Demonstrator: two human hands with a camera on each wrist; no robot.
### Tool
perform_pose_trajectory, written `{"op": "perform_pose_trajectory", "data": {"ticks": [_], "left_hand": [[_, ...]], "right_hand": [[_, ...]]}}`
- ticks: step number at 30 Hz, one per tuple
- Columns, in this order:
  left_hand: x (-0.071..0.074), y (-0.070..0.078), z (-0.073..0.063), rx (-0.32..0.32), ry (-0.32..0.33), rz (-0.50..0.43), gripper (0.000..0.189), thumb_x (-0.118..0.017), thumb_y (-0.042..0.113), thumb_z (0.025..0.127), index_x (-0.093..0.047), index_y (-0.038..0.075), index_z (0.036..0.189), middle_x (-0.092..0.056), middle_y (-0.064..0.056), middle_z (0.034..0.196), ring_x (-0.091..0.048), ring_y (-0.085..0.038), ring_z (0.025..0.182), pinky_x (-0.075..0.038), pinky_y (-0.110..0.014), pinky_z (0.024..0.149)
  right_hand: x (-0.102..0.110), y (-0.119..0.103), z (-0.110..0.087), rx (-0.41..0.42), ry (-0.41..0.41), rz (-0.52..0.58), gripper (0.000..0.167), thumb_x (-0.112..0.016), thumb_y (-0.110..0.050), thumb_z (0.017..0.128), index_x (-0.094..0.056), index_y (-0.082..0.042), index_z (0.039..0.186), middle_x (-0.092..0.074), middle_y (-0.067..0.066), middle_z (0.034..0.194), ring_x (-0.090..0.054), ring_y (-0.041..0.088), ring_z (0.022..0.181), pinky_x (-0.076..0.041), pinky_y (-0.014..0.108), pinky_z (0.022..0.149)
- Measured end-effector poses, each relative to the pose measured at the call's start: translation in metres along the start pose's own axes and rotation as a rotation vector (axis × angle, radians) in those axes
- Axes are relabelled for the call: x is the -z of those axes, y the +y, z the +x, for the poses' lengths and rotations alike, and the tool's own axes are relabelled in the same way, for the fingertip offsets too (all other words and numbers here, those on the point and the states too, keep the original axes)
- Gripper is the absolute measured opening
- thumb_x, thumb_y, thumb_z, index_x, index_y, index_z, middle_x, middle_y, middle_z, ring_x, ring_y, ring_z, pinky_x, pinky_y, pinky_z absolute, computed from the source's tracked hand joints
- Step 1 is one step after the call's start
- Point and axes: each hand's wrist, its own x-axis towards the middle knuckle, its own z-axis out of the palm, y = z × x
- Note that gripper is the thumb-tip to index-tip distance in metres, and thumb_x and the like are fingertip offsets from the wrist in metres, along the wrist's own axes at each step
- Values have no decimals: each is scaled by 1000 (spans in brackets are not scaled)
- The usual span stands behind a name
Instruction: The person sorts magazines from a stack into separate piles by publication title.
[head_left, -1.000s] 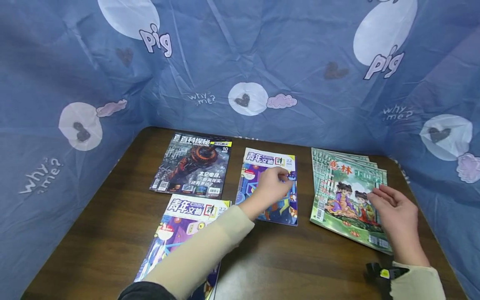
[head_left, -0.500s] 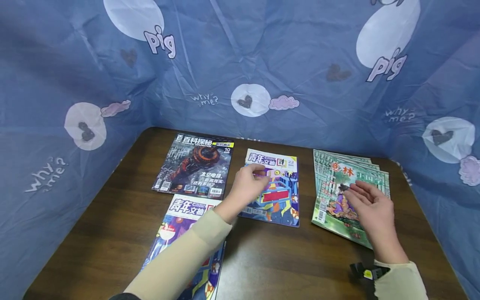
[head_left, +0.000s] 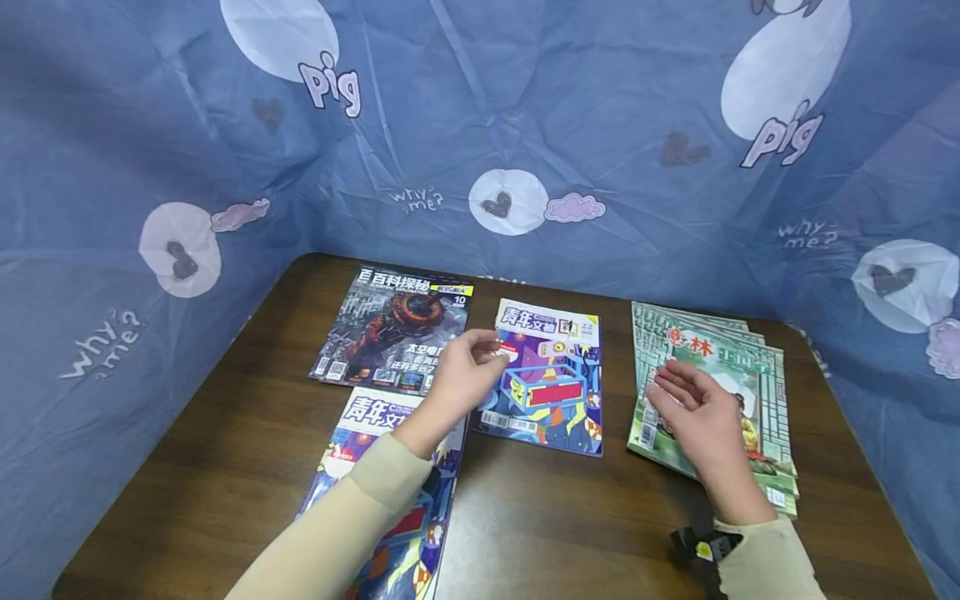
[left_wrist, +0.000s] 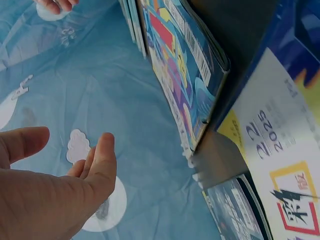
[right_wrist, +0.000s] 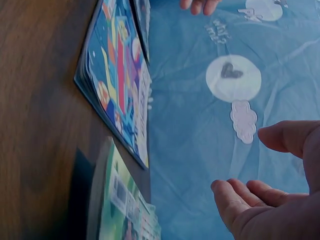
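Observation:
My left hand [head_left: 465, 371] hovers at the left edge of a purple magazine [head_left: 555, 396] in the middle of the table. Its thumb and fingers stand apart with nothing between them, as the left wrist view shows. Over the left side of a fanned pile of green magazines [head_left: 768, 392] is my right hand [head_left: 697, 421], fingers loosely bent and holding nothing. The right wrist view shows a gap between its thumb [right_wrist: 282, 137] and fingers. A second purple magazine [head_left: 352, 425] lies under my left forearm, partly hidden by the sleeve [head_left: 337, 517].
A dark magazine [head_left: 382, 329] with a space cover lies at the back left, another peeking out beneath it. A blue printed cloth [head_left: 420, 125] hangs behind and beside the brown table [head_left: 570, 533]. A black wrist device [head_left: 708, 546] sits at my right cuff.
My left hand has drawn back leftward from over the middle purple magazine, uncovering its cover. My right hand has slid left across the green pile. The magazines lie as before.

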Motion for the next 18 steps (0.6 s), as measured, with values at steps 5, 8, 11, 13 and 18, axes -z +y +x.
{"op": "perform_pose_trajectory", "data": {"ticks": [5,8,11,13,18], "left_hand": [[6,-1,-2,8,11,-5,37,-73,4,86,-66,-8,121,-70,-17,107,-70,-29,95,-56,-37,86],[9,-1,-5,17,13,-5,38,-73,3,86,-65,-8,121,-70,-17,107,-69,-30,96,-56,-37,87],[11,-2,-4,22,15,0,39,-73,3,87,-65,-9,122,-70,-18,108,-69,-30,96,-56,-37,87],[12,-4,-3,21,16,-1,39,-74,3,87,-64,-10,122,-70,-19,109,-69,-30,95,-56,-37,86],[13,-7,1,14,25,4,38,-74,3,86,-65,-9,120,-70,-23,110,-69,-30,93,-57,-37,86]], "right_hand": [[-10,-2,-1,13,-1,-60,63,-76,-31,94,-52,0,144,-60,17,137,-60,29,123,-51,14,84],[-14,-3,-2,19,-4,-62,62,-76,-28,94,-53,1,143,-61,18,135,-60,30,122,-51,14,85],[-17,-4,-3,21,-15,-48,60,-77,-24,94,-53,3,142,-60,20,135,-60,31,123,-50,14,85],[-19,-4,-3,15,-18,-58,60,-77,-25,94,-53,2,142,-60,20,135,-60,31,123,-50,13,84],[-23,-1,-4,7,-29,-77,59,-76,-26,94,-54,2,141,-60,18,135,-60,29,123,-50,14,85]]}}
